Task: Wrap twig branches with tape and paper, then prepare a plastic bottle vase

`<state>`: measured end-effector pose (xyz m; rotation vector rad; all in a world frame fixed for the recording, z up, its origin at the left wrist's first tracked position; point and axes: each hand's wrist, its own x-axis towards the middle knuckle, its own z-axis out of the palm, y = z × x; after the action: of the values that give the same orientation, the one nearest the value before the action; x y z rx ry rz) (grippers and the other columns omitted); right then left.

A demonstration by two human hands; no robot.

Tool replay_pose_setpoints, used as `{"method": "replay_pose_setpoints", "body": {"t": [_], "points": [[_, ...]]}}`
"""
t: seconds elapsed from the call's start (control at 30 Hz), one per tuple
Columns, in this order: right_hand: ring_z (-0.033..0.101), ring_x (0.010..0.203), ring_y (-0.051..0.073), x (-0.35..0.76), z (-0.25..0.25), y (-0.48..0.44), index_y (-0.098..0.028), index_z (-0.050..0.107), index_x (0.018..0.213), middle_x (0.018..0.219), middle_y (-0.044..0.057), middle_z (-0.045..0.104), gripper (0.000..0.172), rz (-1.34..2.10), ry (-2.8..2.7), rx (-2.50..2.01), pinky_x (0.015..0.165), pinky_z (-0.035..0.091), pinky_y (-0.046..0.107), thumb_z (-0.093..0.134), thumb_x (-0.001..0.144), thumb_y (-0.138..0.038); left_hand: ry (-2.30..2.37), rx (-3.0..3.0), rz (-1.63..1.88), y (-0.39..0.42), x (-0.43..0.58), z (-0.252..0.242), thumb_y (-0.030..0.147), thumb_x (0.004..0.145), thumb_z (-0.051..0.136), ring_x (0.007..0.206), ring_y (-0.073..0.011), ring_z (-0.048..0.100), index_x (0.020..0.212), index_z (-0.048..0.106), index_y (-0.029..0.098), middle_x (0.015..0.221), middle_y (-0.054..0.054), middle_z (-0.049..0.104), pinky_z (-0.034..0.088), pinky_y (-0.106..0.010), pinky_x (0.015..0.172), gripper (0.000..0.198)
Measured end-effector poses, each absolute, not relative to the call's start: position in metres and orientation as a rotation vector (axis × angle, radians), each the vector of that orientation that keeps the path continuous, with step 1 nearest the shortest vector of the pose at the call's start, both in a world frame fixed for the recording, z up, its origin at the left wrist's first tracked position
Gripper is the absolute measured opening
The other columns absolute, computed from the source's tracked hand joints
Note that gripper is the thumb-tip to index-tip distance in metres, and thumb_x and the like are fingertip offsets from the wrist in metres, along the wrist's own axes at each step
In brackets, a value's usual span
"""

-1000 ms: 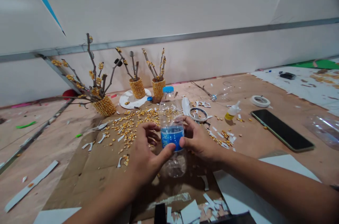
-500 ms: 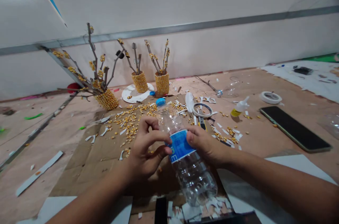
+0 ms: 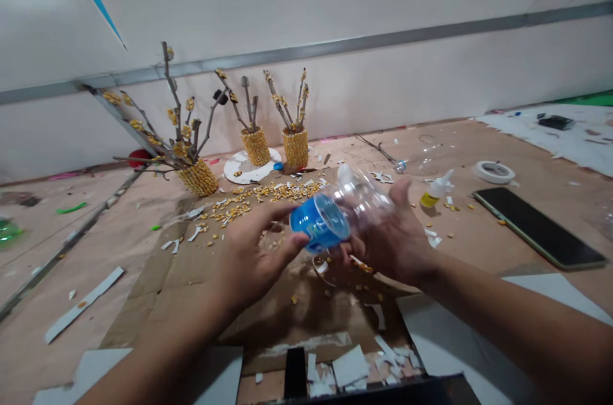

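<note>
A blue label ring (image 3: pixel 311 223) is pinched in my left hand (image 3: pixel 256 252), near the middle of the view. Against the palm and fingers of my right hand (image 3: pixel 400 242) lies a clear plastic bottle (image 3: pixel 366 200), blurred by motion; its blue cap cannot be seen. The label stands as a round sleeve beside the bottle's near end; whether it still touches the bottle is hard to tell. Both hands hang over a brown cardboard sheet (image 3: pixel 158 293) with scattered corn kernels (image 3: pixel 287 192).
Behind stand three corn-covered pots with twigs (image 3: pixel 196 176) (image 3: pixel 255 147) (image 3: pixel 295 147). To the right are a glue bottle (image 3: pixel 437 190), a tape roll (image 3: pixel 495 172) and a phone (image 3: pixel 540 226). Paper scraps (image 3: pixel 351 366) lie at the front edge.
The blue label has come off the bottle's middle and is in my left hand. The bottle has turned and moved up and right with my right hand.
</note>
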<state>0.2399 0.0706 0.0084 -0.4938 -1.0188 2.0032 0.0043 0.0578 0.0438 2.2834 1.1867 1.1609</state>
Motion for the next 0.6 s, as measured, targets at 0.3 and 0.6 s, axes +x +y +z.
{"method": "replay_pose_setpoints", "body": {"t": [0.3, 0.6], "points": [[0.065, 0.127, 0.031, 0.229, 0.0, 0.06, -0.029, 0.042, 0.157, 0.145, 0.013, 0.064, 0.086, 1.462, -1.432, -0.706, 0.11, 0.05, 0.049, 0.082, 0.086, -0.056, 1.24, 2.21, 1.256, 0.035, 0.024, 0.043, 0.022, 0.09, 0.071, 0.07, -0.0168, 0.079, 0.1, 0.078, 0.022, 0.089, -0.003, 0.085, 0.066, -0.03, 0.067, 0.012], [0.064, 0.127, 0.033, 0.228, -0.009, 0.06, -0.023, 0.037, 0.16, 0.145, 0.016, 0.062, 0.1, 1.297, -1.518, -0.784, 0.112, 0.049, 0.051, 0.079, 0.082, -0.069, 1.237, 2.234, 1.286, 0.032, 0.022, 0.041, 0.015, 0.087, 0.076, 0.056, -0.0083, 0.072, 0.086, 0.08, 0.022, 0.071, 0.006, 0.08, 0.056, -0.018, 0.057, 0.009]]}}
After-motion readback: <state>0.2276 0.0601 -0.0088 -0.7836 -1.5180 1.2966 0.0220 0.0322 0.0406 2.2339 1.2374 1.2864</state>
